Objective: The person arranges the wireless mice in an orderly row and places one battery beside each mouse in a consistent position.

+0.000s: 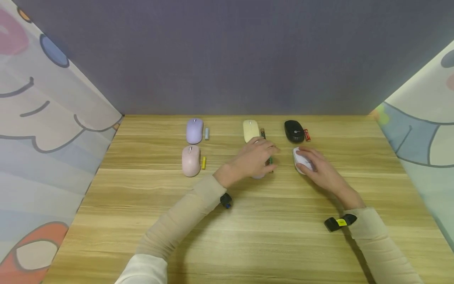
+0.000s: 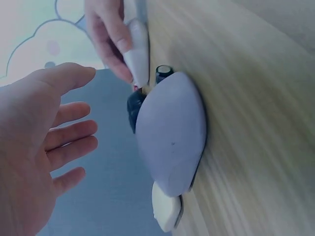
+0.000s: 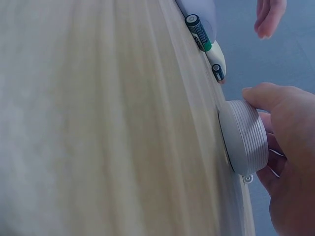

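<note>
My left hand (image 1: 252,158) hovers over a pale grey-lilac computer mouse (image 2: 172,130), fingers spread and slightly bent, holding nothing. From the head view that mouse is mostly covered by the hand. A battery with a green end (image 3: 199,34) lies beside it. My right hand (image 1: 324,172) grips a white mouse (image 1: 300,159) with ribbed sides (image 3: 252,135), thumb on one side and fingers on the other. The white mouse sits on or just at the tabletop; the right wrist view does not settle which.
Behind stand a purple mouse (image 1: 194,131), a yellow mouse (image 1: 250,130) and a black mouse (image 1: 294,131), with a light blue battery (image 1: 207,133), a dark battery (image 1: 263,133) and a red battery (image 1: 307,135). A pink mouse (image 1: 190,161) and yellow battery (image 1: 203,163) lie left.
</note>
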Demonstrator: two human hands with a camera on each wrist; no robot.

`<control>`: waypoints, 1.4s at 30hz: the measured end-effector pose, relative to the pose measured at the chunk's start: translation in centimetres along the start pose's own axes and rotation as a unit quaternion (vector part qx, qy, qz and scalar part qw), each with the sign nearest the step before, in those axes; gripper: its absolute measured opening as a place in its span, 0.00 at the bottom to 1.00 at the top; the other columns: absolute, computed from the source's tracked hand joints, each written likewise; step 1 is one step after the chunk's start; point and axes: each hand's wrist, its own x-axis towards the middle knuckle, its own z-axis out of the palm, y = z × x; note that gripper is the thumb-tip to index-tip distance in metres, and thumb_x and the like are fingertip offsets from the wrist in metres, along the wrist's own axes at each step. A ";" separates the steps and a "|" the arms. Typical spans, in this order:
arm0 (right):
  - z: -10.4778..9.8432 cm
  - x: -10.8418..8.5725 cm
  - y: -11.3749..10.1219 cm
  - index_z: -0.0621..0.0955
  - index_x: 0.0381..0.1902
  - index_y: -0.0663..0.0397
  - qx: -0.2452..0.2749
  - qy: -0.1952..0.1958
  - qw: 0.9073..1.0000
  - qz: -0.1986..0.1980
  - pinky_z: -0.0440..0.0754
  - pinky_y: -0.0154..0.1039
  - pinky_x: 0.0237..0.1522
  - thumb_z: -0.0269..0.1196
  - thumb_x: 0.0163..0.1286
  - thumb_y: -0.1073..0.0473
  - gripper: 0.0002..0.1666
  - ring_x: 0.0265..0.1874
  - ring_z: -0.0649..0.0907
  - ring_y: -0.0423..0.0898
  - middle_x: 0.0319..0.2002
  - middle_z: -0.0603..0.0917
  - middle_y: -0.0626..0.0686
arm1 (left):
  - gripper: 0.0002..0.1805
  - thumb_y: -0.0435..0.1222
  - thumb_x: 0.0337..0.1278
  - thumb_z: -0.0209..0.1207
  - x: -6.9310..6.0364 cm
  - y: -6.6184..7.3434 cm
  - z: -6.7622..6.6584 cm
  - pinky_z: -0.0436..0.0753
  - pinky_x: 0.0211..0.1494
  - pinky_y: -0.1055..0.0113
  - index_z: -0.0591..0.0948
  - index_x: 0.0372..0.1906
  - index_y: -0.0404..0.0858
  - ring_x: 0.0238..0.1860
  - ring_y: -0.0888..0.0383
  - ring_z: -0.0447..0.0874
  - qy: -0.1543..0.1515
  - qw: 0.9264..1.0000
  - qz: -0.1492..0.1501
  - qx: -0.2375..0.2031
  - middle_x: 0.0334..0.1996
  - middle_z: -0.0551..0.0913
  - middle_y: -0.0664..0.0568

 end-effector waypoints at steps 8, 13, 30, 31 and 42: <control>0.0 0.0 0.0 0.73 0.69 0.63 -0.006 0.000 1.000 0.001 0.79 0.58 0.50 0.63 0.75 0.60 0.28 0.63 0.74 0.67 0.72 0.70 0.67 | 0.28 0.54 0.71 0.61 -0.4 -0.9 -0.7 0.66 0.80 0.58 0.79 0.68 0.45 0.68 0.55 0.76 0.050 0.999 -0.006 0.000 0.65 0.80 0.54; -0.1 0.0 0.0 0.74 0.69 0.62 -0.009 -0.002 1.000 0.002 0.79 0.59 0.50 0.64 0.75 0.59 0.28 0.65 0.73 0.68 0.72 0.70 0.66 | 0.26 0.51 0.71 0.62 -1.0 -1.7 -1.0 0.65 0.81 0.57 0.79 0.67 0.45 0.68 0.56 0.75 0.080 0.996 -0.024 -0.027 0.65 0.80 0.53; -0.1 -0.1 0.0 0.73 0.69 0.64 0.000 -0.004 1.000 0.002 0.79 0.61 0.52 0.63 0.75 0.59 0.28 0.65 0.72 0.68 0.73 0.69 0.67 | 0.28 0.50 0.72 0.61 -5.0 -4.8 -1.7 0.64 0.81 0.50 0.78 0.68 0.40 0.70 0.48 0.73 0.087 0.990 -0.094 -0.057 0.67 0.79 0.47; -0.1 -0.1 0.0 0.73 0.69 0.64 0.000 -0.005 1.000 0.001 0.79 0.61 0.53 0.63 0.75 0.60 0.28 0.65 0.72 0.69 0.73 0.69 0.67 | 0.28 0.51 0.72 0.61 -5.3 -5.0 -1.8 0.63 0.81 0.50 0.78 0.68 0.40 0.71 0.47 0.73 0.090 0.989 -0.097 -0.061 0.68 0.79 0.47; -0.6 0.0 -0.2 0.74 0.69 0.63 -0.004 -0.011 1.000 0.000 0.78 0.63 0.55 0.64 0.75 0.59 0.28 0.67 0.70 0.70 0.73 0.69 0.67 | 0.27 0.50 0.68 0.64 -9.1 -7.7 -1.6 0.69 0.78 0.47 0.81 0.65 0.38 0.67 0.46 0.78 0.130 0.981 -0.121 -0.082 0.64 0.82 0.46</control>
